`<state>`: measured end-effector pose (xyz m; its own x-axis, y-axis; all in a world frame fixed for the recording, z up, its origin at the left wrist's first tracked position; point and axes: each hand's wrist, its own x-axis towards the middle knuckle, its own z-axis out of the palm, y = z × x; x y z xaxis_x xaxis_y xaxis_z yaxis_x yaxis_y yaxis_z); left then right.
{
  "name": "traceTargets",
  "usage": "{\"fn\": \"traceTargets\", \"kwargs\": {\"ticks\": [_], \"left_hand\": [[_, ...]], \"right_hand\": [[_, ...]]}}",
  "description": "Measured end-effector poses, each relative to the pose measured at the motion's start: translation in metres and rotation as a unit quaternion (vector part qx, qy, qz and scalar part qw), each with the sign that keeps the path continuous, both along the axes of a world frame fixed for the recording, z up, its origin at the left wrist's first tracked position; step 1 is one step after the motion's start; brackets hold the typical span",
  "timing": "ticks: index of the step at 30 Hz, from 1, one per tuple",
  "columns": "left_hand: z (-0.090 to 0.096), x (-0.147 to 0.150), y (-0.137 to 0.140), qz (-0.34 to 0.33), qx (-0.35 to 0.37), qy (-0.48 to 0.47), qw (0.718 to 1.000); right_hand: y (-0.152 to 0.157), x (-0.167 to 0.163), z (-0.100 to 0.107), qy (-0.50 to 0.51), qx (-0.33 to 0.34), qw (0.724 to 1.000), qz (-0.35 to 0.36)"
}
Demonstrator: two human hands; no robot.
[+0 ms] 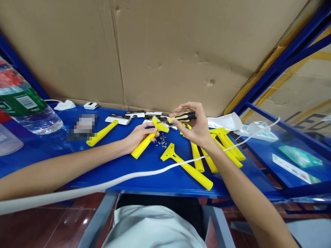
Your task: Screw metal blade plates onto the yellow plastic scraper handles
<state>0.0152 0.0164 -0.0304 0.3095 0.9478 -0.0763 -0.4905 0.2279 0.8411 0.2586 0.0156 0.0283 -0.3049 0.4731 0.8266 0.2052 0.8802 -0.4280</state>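
My left hand (pixel 143 135) is closed around a yellow scraper handle (pixel 141 147), its wide head tilted up to the right. In my right hand (pixel 197 124) is a screwdriver (pixel 183 118) with a black and cream grip, held by the fingertips. The screwdriver's shaft points left and its tip meets the scraper head, or lies just in front of it. Below the head, small loose screws and nuts (pixel 161 141) are scattered on the blue table (pixel 108 165). Another yellow scraper handle (pixel 190 168) lies nearer to me, and several more (pixel 229 146) lie partly behind my right forearm.
One scraper (pixel 103 133) with a black and white card (pixel 117 119) lies left. A large water bottle (pixel 27 100) and a blurred-out item (pixel 83 125) stand farther left. A white cable (pixel 144 173) crosses the foreground. Cardboard (pixel 165 51) backs the table; a power strip (pixel 258 131) lies right.
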Motion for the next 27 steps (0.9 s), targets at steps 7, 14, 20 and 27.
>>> {"fn": "traceTargets", "kwargs": {"ticks": [7, 14, 20, 27], "left_hand": [[0.002, 0.001, -0.003, 0.002, 0.019, 0.013, 1.000], [0.003, 0.003, -0.004, 0.013, 0.030, 0.022, 0.999], [0.003, 0.004, -0.003, 0.028, 0.028, 0.027, 0.999], [0.001, 0.004, -0.003, 0.028, 0.029, 0.034, 0.999]], "right_hand": [[0.000, -0.003, 0.003, -0.001, 0.041, 0.998, 0.054], [-0.003, -0.003, 0.006, -0.001, 0.035, 0.999, 0.014], [0.007, 0.006, 0.003, -0.007, -0.051, 0.997, -0.063], [0.001, 0.008, 0.011, -0.034, -0.008, 0.999, -0.034]]}}
